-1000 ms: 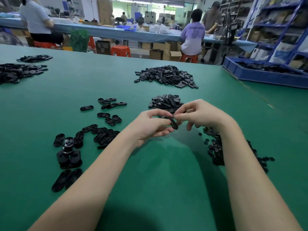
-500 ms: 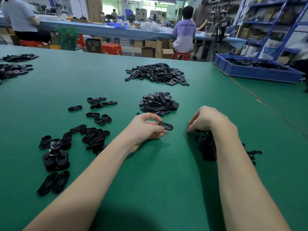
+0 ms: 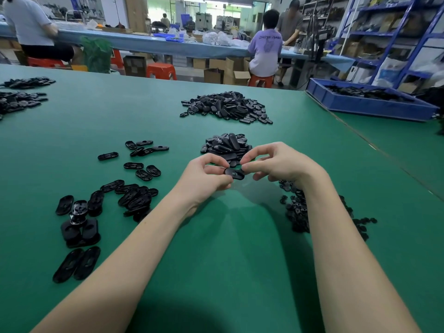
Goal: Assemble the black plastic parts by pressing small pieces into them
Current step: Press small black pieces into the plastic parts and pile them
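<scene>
A black oval plastic part (image 3: 235, 173) is held just above the green table (image 3: 216, 236) between both hands. My left hand (image 3: 204, 179) pinches its left end with thumb and fingers. My right hand (image 3: 278, 162) meets its right end with thumb and forefinger pinched together; whether a small piece is between them is hidden. A pile of small black pieces (image 3: 298, 210) lies under my right forearm. A heap of oval parts (image 3: 227, 145) sits just beyond my hands.
A larger heap of black parts (image 3: 225, 106) lies farther back. Loose and stacked oval parts (image 3: 129, 195) spread on the left. A blue tray (image 3: 367, 104) with parts stands at the right. More piles (image 3: 19, 99) sit far left. People work at a bench behind.
My right hand rose from the pile of small pieces and came back to the oval part. My left hand kept hold of the part and lifted it slightly.
</scene>
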Demonstrator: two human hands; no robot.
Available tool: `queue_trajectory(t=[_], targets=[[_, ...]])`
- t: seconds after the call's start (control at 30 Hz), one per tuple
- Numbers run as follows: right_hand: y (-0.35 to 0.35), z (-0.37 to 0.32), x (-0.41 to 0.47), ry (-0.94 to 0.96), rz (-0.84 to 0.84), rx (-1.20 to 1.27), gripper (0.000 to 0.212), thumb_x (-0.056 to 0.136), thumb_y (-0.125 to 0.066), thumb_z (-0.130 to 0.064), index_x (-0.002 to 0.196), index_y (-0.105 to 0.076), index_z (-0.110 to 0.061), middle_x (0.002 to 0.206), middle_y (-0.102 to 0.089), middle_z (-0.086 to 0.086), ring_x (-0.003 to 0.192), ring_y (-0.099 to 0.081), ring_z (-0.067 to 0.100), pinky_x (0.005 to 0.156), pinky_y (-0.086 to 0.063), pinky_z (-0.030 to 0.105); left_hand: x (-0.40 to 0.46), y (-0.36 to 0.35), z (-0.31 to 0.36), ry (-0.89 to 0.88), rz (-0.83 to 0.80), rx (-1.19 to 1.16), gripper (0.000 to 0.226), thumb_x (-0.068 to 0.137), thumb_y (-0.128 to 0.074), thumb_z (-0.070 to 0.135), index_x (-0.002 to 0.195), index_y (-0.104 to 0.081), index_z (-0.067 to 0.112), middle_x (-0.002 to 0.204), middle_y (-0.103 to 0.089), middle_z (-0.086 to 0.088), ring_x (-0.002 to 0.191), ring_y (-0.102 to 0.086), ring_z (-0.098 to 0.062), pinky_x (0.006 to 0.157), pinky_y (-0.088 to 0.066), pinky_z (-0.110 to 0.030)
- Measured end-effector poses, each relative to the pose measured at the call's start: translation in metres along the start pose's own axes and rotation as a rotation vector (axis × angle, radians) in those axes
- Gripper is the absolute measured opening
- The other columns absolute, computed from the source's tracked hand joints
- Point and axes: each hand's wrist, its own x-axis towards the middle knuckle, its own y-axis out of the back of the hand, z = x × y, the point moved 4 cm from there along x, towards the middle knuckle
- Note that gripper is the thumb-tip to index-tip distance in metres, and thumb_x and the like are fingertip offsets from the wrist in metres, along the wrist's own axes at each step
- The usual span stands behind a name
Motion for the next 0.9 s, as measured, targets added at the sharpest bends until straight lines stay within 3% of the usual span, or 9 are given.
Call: queue_trajectory(t=[0.1, 0.33, 0.47, 0.57, 0.63, 0.77, 0.9], targets=[[-0.0043, -0.0023, 0.0003, 0.001, -0.001, -0.002, 0.007, 0.090, -0.078, -0.025, 0.095, -0.074, -0.023, 0.086, -0.078, -0.006, 0.062, -0.067, 0.000, 0.060, -0.039, 0.025, -0.0001, 0.0001, 0.0028, -0.018, -0.004, 0.023, 0.024, 0.082, -0.071, -0.009, 0.094, -0.065, 0.011, 0.083, -0.070, -0.009, 0.061, -0.067, -0.017, 0.069, -0.059, -0.026], [-0.0017, -0.0031, -0.0009, 0.008, 0.025, -0.049, 0.006, 0.088, -0.079, -0.024, 0.091, -0.073, -0.024, 0.099, -0.079, 0.006, 0.059, -0.063, 0.001, 0.057, -0.039, 0.024, -0.0022, 0.0003, 0.0055, 0.004, -0.019, -0.014, 0.028, 0.082, -0.068, -0.012, 0.095, -0.067, 0.013, 0.084, -0.069, -0.009, 0.062, -0.067, -0.016, 0.065, -0.056, -0.022], [-0.0038, -0.0043, -0.0010, 0.014, 0.004, -0.051, 0.007, 0.089, -0.077, -0.021, 0.095, -0.075, -0.022, 0.099, -0.078, 0.007, 0.059, -0.062, 0.001, 0.053, -0.039, 0.019, 0.0003, 0.0011, -0.0003, 0.077, 0.035, -0.086, 0.029, 0.080, -0.062, -0.017, 0.085, -0.068, 0.011, 0.089, -0.068, -0.016, 0.076, -0.067, -0.023, 0.080, -0.057, -0.028], [-0.0087, -0.0065, -0.0012, 0.028, -0.024, -0.007, 0.011, 0.089, -0.077, -0.018, 0.100, -0.074, -0.018, 0.087, -0.076, 0.006, 0.059, -0.061, 0.003, 0.056, -0.039, 0.022, 0.0018, -0.0023, -0.0035, 0.123, 0.042, -0.225, 0.026, 0.082, -0.060, -0.018, 0.082, -0.060, 0.008, 0.080, -0.072, -0.015, 0.082, -0.070, -0.029, 0.089, -0.058, -0.032], [-0.0102, -0.0081, -0.0006, 0.035, -0.019, 0.019, 0.010, 0.089, -0.078, -0.017, 0.098, -0.073, -0.018, 0.079, -0.071, -0.001, 0.059, -0.060, 0.003, 0.055, -0.038, 0.022, 0.0008, -0.0037, -0.0028, 0.117, 0.007, -0.226, 0.024, 0.084, -0.062, -0.015, 0.087, -0.060, 0.009, 0.084, -0.073, -0.014, 0.080, -0.070, -0.025, 0.082, -0.061, -0.030], [-0.0105, -0.0088, 0.0000, 0.028, 0.012, 0.044, 0.009, 0.088, -0.077, -0.017, 0.096, -0.073, -0.019, 0.078, -0.068, 0.000, 0.056, -0.058, 0.004, 0.051, -0.037, 0.018, -0.0018, -0.0008, 0.0027, 0.018, -0.038, 0.049, 0.033, 0.085, -0.070, -0.002, 0.108, -0.069, 0.021, 0.091, -0.074, -0.004, 0.070, -0.063, -0.008, 0.066, -0.050, -0.019], [-0.0091, -0.0082, 0.0002, 0.021, 0.067, 0.060, 0.009, 0.088, -0.078, -0.016, 0.095, -0.073, -0.017, 0.079, -0.067, 0.001, 0.050, -0.053, 0.002, 0.046, -0.036, 0.012, -0.0033, -0.0025, 0.0057, 0.003, -0.027, -0.074, 0.033, 0.083, -0.071, -0.008, 0.109, -0.069, 0.011, 0.091, -0.077, -0.010, 0.070, -0.068, -0.012, 0.068, -0.057, -0.018]])
